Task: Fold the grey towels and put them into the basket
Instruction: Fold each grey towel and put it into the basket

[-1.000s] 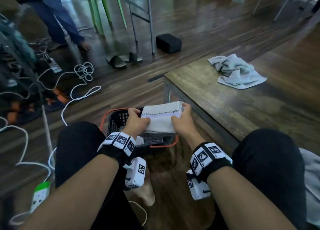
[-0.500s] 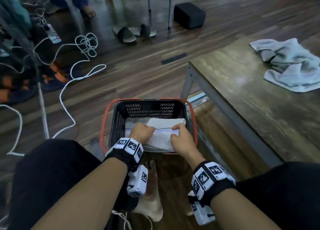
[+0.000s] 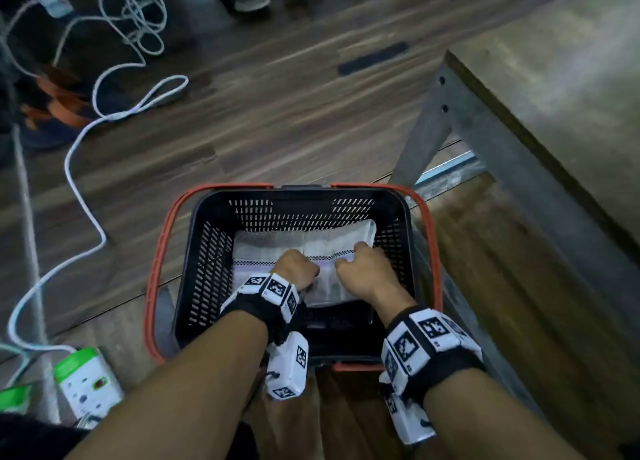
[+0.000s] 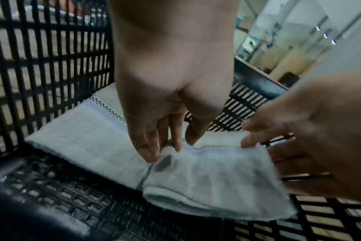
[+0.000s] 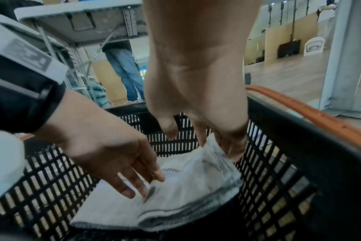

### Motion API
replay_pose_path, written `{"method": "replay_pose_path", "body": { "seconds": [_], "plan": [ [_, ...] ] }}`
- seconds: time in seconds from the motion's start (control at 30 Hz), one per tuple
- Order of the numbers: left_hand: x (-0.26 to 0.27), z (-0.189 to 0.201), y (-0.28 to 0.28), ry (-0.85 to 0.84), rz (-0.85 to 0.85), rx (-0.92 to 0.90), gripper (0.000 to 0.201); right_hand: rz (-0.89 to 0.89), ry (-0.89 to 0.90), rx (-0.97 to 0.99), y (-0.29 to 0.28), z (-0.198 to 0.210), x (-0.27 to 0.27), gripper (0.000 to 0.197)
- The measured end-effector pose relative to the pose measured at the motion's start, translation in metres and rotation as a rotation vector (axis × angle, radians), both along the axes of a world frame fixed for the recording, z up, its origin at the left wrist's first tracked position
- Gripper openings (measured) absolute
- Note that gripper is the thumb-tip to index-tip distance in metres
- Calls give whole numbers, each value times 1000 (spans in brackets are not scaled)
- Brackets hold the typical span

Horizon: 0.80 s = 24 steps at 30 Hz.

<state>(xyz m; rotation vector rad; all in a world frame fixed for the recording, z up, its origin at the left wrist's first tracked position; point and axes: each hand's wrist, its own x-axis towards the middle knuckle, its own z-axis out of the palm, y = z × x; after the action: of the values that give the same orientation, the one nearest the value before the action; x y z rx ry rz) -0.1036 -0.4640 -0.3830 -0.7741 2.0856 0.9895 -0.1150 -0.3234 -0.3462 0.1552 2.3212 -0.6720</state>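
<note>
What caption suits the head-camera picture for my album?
The right hand grips and the left hand touches a folded grey towel beside another towel in the black basket.

No words, brand names or numbers can be read anywhere. The only printed marks are black-and-white square code patterns on the left wrist band, the right wrist band and the white camera boxes below them.
</note>
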Motion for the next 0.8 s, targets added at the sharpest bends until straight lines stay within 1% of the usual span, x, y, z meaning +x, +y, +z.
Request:
{"method": "replay_pose_path", "body": {
  "seconds": [0.07, 0.13, 0.23, 0.3, 0.43, 0.53, 0.6, 0.7, 0.8],
  "plan": [
    [-4, -7, -3, -41, -31, 4, 24, 0, -52, 7, 0, -7, -6, 58],
    [-7, -6, -4, -84, -89, 4, 29, -4, -94, -11, 0, -9, -9, 64],
    [-8, -3, -5, -127, -193, 6, 34, -10, -103, -44, 2, -6, -8, 65],
    [-5, -2, -5, -129, -182, -7, 36, -17, -100, -56, 4, -1, -6, 64],
    [1, 16, -2, -154, -76, 3, 37, -40, -78, -90, 11, 17, 2, 64],
    [6, 41, 1, -163, -70, 26, 37, -66, -21, -126, 16, 38, 9, 58],
    [10, 64, 3, -151, -81, 52, 37, -80, 48, -148, 20, 60, 15, 46],
    [18, 113, 9, -49, -117, 90, 36, -114, 155, -185, 30, 104, 27, 25],
    [29, 165, 21, 67, -174, 102, 34, -175, 266, -210, 44, 152, 46, 19]
  ]
}}
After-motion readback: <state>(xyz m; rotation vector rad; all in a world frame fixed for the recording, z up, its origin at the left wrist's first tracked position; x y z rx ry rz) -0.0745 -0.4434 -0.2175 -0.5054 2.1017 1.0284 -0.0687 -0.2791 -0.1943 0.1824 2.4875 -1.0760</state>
